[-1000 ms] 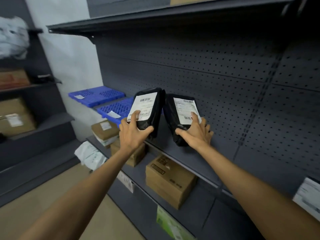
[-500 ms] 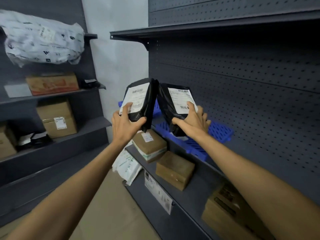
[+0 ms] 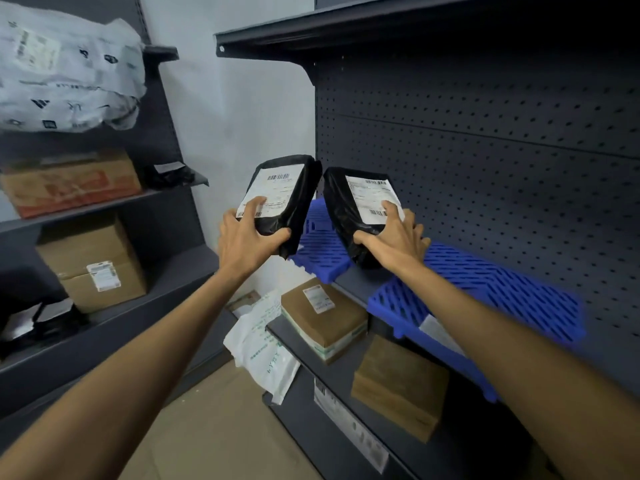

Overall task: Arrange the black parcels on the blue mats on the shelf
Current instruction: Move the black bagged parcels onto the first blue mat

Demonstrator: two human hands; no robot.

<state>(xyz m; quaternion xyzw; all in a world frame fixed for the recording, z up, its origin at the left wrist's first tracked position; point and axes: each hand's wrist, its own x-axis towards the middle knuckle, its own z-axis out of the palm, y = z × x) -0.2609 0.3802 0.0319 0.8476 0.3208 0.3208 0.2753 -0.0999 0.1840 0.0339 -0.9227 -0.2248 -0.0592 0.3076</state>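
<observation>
I hold two black parcels with white shipping labels up in front of the dark shelf. My left hand (image 3: 247,242) grips the left parcel (image 3: 296,199) by its lower end. The right parcel (image 3: 341,206) is gripped the same way by my right hand (image 3: 394,240). Both parcels stand tilted in the air above the far blue mat (image 3: 320,251), close together at their top corners. A second, nearer blue mat (image 3: 502,296) lies on the same shelf under my right forearm, with a white slip on its near edge.
Brown cardboard boxes (image 3: 325,317) and a white mailer bag (image 3: 263,344) sit on the lower shelf under the mats. A side rack on the left carries a large white bag (image 3: 65,71) and more boxes (image 3: 93,268). Perforated back panel (image 3: 485,161) stands behind the mats.
My view has swung left along the shelf while both hands carried the parcels that way. The two blue mats, earlier off to the left, now lie under the parcels and my right arm.
</observation>
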